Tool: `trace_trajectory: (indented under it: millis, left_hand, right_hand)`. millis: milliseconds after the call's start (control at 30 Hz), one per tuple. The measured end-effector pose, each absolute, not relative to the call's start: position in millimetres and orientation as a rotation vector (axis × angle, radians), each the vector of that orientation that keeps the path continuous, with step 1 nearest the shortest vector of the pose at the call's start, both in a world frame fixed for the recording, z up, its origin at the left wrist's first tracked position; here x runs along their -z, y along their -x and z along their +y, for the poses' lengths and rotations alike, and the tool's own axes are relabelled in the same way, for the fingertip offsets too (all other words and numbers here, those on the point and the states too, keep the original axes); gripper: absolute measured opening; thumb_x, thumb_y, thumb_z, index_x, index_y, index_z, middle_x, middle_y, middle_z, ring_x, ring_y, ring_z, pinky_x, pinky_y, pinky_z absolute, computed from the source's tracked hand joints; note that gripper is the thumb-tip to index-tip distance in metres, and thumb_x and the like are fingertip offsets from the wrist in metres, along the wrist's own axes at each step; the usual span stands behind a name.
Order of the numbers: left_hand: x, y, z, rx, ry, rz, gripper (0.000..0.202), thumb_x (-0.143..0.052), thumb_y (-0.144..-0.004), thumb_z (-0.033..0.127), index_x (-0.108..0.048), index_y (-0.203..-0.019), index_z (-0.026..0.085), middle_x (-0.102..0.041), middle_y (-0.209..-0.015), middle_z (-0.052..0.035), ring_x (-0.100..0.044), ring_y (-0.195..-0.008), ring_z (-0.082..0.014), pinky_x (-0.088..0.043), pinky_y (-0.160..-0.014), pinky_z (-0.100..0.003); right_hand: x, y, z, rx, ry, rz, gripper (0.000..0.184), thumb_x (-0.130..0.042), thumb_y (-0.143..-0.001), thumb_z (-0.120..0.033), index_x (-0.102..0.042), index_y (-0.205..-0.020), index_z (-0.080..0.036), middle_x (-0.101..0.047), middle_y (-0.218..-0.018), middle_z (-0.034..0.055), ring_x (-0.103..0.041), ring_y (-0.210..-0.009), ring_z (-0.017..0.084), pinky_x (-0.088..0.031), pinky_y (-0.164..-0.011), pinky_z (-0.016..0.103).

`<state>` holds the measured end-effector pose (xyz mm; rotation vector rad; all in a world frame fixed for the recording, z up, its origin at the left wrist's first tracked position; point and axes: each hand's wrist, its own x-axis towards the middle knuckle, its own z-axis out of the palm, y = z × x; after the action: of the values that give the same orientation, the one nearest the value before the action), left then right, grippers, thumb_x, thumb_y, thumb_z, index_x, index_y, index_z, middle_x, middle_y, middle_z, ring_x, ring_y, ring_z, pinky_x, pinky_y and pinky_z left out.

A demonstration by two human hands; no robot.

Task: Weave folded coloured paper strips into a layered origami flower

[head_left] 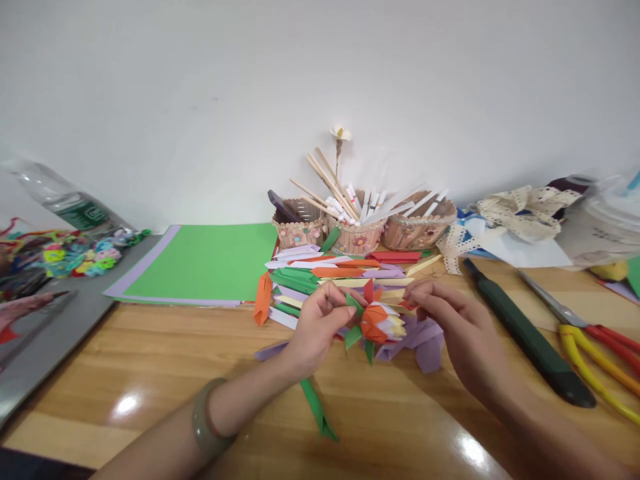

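A folded paper flower (383, 323) in orange, white and yellow, with green and red points around it, sits between my hands above the table. My left hand (320, 327), wearing a ring and with a bangle (207, 413) on the forearm, pinches the flower's green points on its left side. Close to the flower's right, my right hand (447, 310) has its fingertips closed on a small red paper piece (408, 305). Whether that piece is joined to the flower is hard to tell. Purple folded paper (427, 343) lies beneath, and a green folded strip (317, 410) is nearer me.
Folded strips (287, 280) lie behind the hands. Three decorated baskets (360, 238) hold sticks and pens by the wall. Green sheets (200, 260) are at left, beside a laptop (55, 340). A dark green cutter (530, 333) and scissors (580, 327) lie right. Another person's hand (25, 310) shows far left.
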<state>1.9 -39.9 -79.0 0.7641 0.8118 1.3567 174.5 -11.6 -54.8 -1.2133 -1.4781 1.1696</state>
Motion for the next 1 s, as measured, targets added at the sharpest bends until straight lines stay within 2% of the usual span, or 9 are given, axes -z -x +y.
trace_trajectory:
  millis: [67,133,200,333,400,500,700,833,1000]
  left_hand:
    - [74,-2,-41,-1.278,-0.672,0.808,0.022,-0.064,-0.061,0.014,-0.042,-0.063,0.017,-0.059,-0.074,0.0015,-0.054,-0.065,-0.0085,-0.041,-0.059,-0.021]
    - [71,-1,-41,-1.211,-0.631,0.790,0.022,-0.065,-0.059,0.015,-0.043,-0.062,0.017,-0.058,-0.072,0.0017,-0.053,-0.062,-0.0081,-0.042,-0.058,-0.022]
    - [71,0,-41,-1.173,-0.621,0.762,0.020,-0.064,-0.059,0.015,-0.044,-0.063,0.017,-0.057,-0.071,0.0018,-0.053,-0.062,-0.0084,-0.043,-0.057,-0.022]
    - [74,1,-39,-1.145,-0.651,0.742,0.015,-0.056,-0.058,0.011,-0.044,-0.063,0.017,-0.053,-0.067,0.0026,-0.051,-0.059,-0.0085,-0.039,-0.053,-0.020]
    - [74,0,-38,-1.152,-0.673,0.747,0.014,-0.053,-0.057,0.009,-0.044,-0.063,0.017,-0.051,-0.065,0.0028,-0.050,-0.059,-0.0090,-0.037,-0.052,-0.020]
    - [74,-1,-37,-1.156,-0.689,0.754,0.014,-0.051,-0.056,0.008,-0.044,-0.063,0.017,-0.050,-0.062,0.0028,-0.049,-0.058,-0.0087,-0.034,-0.051,-0.020]
    - [78,-3,-38,-1.155,-0.819,0.817,0.016,-0.050,-0.052,0.005,-0.044,-0.061,0.018,-0.051,-0.063,0.0025,-0.046,-0.061,-0.0095,-0.035,-0.056,-0.022]
    - [83,0,-39,-1.142,-0.960,0.841,0.016,-0.048,-0.053,0.004,-0.049,-0.063,0.018,-0.052,-0.065,0.0020,-0.048,-0.063,-0.0102,-0.037,-0.059,-0.022]
    - [81,0,-44,-1.169,-1.067,0.940,0.017,-0.056,-0.065,0.011,-0.060,-0.081,0.017,-0.061,-0.081,-0.0021,-0.055,-0.078,-0.0141,-0.043,-0.070,-0.025]
  right_hand:
    - [53,-173,-11,-1.268,1.215,-1.510,0.016,-0.058,-0.075,-0.037,-0.063,-0.075,-0.022,-0.060,-0.072,-0.0001,-0.055,-0.067,0.017,-0.043,-0.059,0.027]
    - [51,-171,-11,-1.330,1.173,-1.600,0.020,-0.058,-0.075,-0.039,-0.065,-0.085,-0.023,-0.064,-0.084,0.0019,-0.058,-0.081,0.020,-0.045,-0.069,0.030]
    - [49,-169,-12,-1.333,1.140,-1.683,0.023,-0.059,-0.075,-0.040,-0.067,-0.087,-0.023,-0.065,-0.092,0.0036,-0.058,-0.091,0.023,-0.045,-0.078,0.035]
    - [46,-169,-14,-1.330,1.122,-1.687,0.023,-0.059,-0.076,-0.040,-0.068,-0.088,-0.023,-0.066,-0.099,0.0041,-0.057,-0.097,0.023,-0.043,-0.085,0.037]
    - [45,-169,-16,-1.335,1.102,-1.681,0.022,-0.059,-0.076,-0.039,-0.069,-0.086,-0.023,-0.066,-0.098,0.0040,-0.058,-0.096,0.022,-0.045,-0.083,0.034]
    - [44,-166,-18,-1.405,1.096,-1.706,0.023,-0.058,-0.076,-0.039,-0.067,-0.086,-0.020,-0.066,-0.087,0.0041,-0.061,-0.080,0.019,-0.049,-0.069,0.030]
    - [44,-161,-20,-1.378,1.117,-1.768,0.018,-0.061,-0.073,-0.037,-0.063,-0.076,-0.019,-0.064,-0.068,0.0005,-0.056,-0.057,0.013,-0.044,-0.049,0.024]
    - [42,-158,-23,-1.273,1.168,-1.793,0.015,-0.063,-0.071,-0.035,-0.062,-0.071,-0.019,-0.065,-0.066,0.0011,-0.059,-0.060,0.016,-0.046,-0.053,0.026]
    - [46,-158,-26,-1.082,1.164,-1.870,0.013,-0.061,-0.074,-0.032,-0.063,-0.074,-0.019,-0.066,-0.069,0.0026,-0.060,-0.064,0.017,-0.046,-0.057,0.027]
